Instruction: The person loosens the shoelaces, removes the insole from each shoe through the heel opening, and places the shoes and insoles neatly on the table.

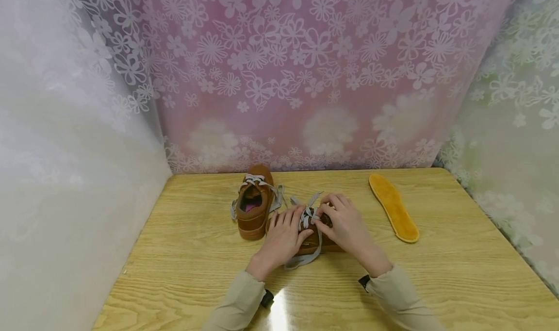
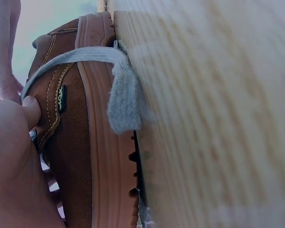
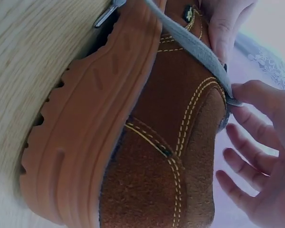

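Right hand (image 1: 345, 224): thumb and forefinger pinched together on the grey lace (image 3: 192, 45), at the lacing of the near shoe (image 3: 156, 104); its other fingers are spread free.
Left hand (image 1: 284, 231): laid across the near shoe, thumb against the side facing the person, fingers over the top, seeming to steady it.
Near shoe: sole down on the worktop (image 1: 196, 273), lying crosswise beneath both hands; brown, with a thick ridged sole. Probably moderate in weight, stiff below and more yielding in the upper; the napped surface should grip well. Best held by the sides of the upper, above the sole.
Lace: flat, woven, limp; light and soft, likely to slide or twist if pinched loosely. Best taken close to the eyelets. A length of it hangs down the near side to the worktop.
Other shoe (image 1: 253, 226): upright just to the left, laces trailing, opening toward the person.
Insole (image 1: 393, 205): yellow, plush-looking, flat on the worktop well to the right; likely light and bendable, easiest lifted by an edge.
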Tool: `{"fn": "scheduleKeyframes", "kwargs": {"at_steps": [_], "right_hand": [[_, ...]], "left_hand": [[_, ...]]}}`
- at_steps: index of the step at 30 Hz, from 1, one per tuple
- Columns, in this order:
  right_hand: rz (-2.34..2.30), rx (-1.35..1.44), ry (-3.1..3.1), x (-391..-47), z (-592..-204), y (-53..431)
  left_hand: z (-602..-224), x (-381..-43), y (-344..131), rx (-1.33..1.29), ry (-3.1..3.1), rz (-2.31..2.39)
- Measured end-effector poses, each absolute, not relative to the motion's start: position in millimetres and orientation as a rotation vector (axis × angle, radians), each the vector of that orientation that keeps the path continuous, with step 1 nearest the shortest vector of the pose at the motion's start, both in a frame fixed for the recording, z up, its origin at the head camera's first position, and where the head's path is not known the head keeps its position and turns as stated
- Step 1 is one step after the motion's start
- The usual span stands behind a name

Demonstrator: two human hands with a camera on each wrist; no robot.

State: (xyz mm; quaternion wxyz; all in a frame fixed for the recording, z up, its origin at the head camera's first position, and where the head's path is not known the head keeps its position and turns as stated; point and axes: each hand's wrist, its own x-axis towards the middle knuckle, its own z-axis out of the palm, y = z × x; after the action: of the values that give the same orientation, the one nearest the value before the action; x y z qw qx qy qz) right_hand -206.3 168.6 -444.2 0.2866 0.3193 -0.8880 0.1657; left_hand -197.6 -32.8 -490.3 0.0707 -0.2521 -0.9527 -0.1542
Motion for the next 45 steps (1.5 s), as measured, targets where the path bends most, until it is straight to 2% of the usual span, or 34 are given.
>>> {"fn": "scheduleKeyframes", "kwargs": {"at_steps": [6,15,24,29,33,40,45], "right_hand": [[0.619,0.912,-2.36,-208.9,-445.2,173.0],[0.787,1.214,-2.43,-209.3,-436.1,185.3],[0.403,0.969,-2.397,-202.1,-435.9,174.0],[0.241,0.923,-2.317,-197.9,-442.1,165.8],[0.46,0.931,-2.322,-196.9,-438.7,166.7],[1.172,1.105,-2.357,-190.5,-422.8,172.1],[1.185,1.238,-2.385,-191.3,-413.9,178.3]], "left_hand": [[-491.0,-198.1,-31.9,-0.758,-2.873,-0.464],[-490.6,-197.2,-32.0,-0.751,-2.87,-0.48],[-491.3,-197.5,-32.9,-0.758,-2.852,-0.431],[-490.2,-195.5,-32.6,-0.768,-2.837,-0.421],[-489.6,-194.8,-31.8,-0.755,-2.869,-0.477],[-490.3,-195.2,-30.6,-0.756,-2.88,-0.494],[-490.4,-196.0,-31.3,-0.761,-2.867,-0.516]]}}
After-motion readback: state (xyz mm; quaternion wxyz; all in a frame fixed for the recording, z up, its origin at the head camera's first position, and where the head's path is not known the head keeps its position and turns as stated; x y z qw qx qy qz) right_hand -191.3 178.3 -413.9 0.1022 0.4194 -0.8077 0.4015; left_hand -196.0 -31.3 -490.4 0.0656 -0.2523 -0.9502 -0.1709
